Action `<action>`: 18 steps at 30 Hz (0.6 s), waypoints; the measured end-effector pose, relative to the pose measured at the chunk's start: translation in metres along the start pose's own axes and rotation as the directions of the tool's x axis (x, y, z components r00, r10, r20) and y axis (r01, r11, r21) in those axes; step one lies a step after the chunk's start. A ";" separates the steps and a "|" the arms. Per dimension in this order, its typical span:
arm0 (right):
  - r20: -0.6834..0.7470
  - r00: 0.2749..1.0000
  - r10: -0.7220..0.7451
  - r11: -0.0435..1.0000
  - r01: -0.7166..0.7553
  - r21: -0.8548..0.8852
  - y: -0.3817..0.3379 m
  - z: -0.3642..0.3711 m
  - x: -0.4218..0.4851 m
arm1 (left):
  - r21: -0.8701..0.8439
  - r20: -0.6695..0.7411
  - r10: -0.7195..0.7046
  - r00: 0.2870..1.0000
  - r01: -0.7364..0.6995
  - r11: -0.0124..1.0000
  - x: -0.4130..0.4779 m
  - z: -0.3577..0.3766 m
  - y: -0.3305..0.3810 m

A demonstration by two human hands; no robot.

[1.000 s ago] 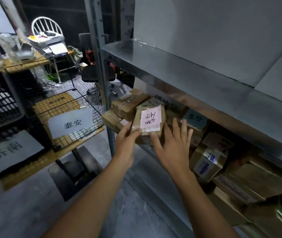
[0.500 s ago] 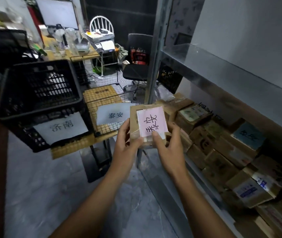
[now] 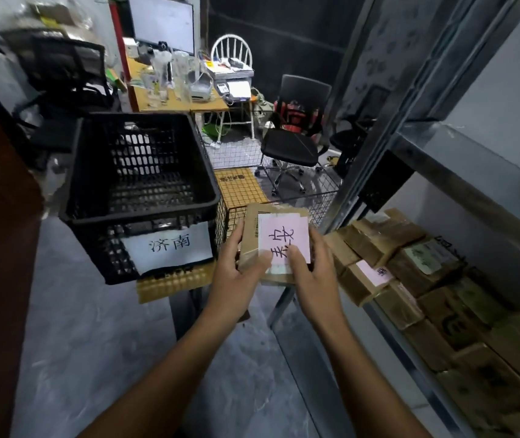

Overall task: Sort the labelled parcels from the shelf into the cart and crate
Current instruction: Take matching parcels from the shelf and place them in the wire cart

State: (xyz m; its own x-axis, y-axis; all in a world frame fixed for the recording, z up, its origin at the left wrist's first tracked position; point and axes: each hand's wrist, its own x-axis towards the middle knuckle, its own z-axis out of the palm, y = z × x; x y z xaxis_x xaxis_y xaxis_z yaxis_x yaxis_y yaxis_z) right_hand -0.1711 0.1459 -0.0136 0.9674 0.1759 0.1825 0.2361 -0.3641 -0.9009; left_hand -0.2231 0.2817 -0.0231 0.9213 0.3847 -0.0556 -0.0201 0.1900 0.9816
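A grey metal shelf (image 3: 461, 147) filled the right side, and its lower level carried a dense stack of brown cardboard parcels (image 3: 423, 270), one of them showing a pink label (image 3: 375, 273). To the left stood a black slotted plastic crate (image 3: 132, 218) with a white paper sign (image 3: 170, 248) hand-lettered in black on its front wall. Just beside the crate on its right was a wire-mesh cart (image 3: 239, 189) with a yellowish board as its floor.

The parcel in hand (image 3: 250, 248) was held in the air in front of the cart's near edge, between the crate and the shelf stack. It was a flat brown cardboard box, glossy with clear tape, with a printed strip along its left edge. A pink paper label (image 3: 284, 238) covered most of its face and bore large black handwritten characters turned sideways; a white slip peeked out beneath it.

The left hand (image 3: 236, 276) gripped the parcel's left edge, thumb on the front, fingers curled behind. The right hand (image 3: 312, 276) gripped the right edge, its thumb pressed on the pink label.
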 end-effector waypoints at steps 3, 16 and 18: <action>-0.003 1.000 0.002 1.000 -0.002 0.023 -0.006 0.018 0.012 | 0.014 0.014 0.010 1.000 -0.011 1.000 0.015 -0.018 0.004; -0.009 0.999 -0.050 0.999 0.050 -0.007 -0.012 0.054 0.106 | 0.242 0.076 0.077 0.994 -0.093 0.966 0.120 -0.049 0.023; 0.022 0.999 -0.034 0.999 0.034 -0.008 -0.006 0.059 0.135 | 0.271 0.083 0.082 0.993 -0.102 0.957 0.146 -0.049 0.025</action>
State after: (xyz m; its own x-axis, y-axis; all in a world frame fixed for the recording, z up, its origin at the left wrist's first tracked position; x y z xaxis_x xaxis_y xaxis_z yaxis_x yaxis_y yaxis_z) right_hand -0.0476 0.2256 -0.0073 0.9565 0.2081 0.2042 0.2697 -0.3652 -0.8910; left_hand -0.1084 0.3872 -0.0155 0.9456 0.3229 0.0405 -0.0079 -0.1017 0.9948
